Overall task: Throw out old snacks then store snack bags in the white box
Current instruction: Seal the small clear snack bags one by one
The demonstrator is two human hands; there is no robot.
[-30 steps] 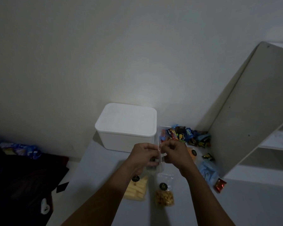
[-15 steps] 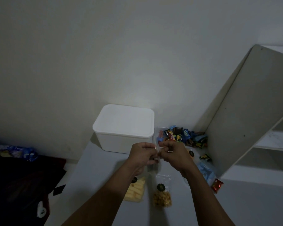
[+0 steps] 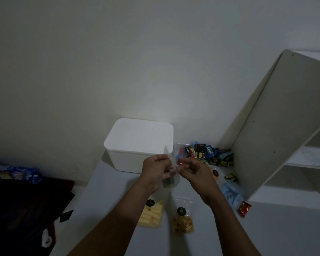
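Observation:
A clear snack bag (image 3: 171, 174) with dark pieces at its bottom hangs upright between my hands, in front of the white box (image 3: 139, 145), whose lid is on. My left hand (image 3: 156, 171) pinches the bag's left side. My right hand (image 3: 194, 173) is closed on the bag's right edge near the top. On the table below lie a bag of pale yellow sticks (image 3: 152, 216) and a bag of golden round snacks (image 3: 182, 221). A heap of small colourful snack packets (image 3: 204, 154) lies right of the box.
A white shelf unit (image 3: 277, 130) stands at the right, its side panel next to the packet heap. A blue plastic bag (image 3: 232, 195) and a red packet (image 3: 245, 208) lie at its foot. Dark cloth and a blue patterned wrapper (image 3: 17, 173) lie off the table's left edge.
My hands have drawn slightly apart on the clear bag, and its top edge now stands up between them. The view has shifted a little.

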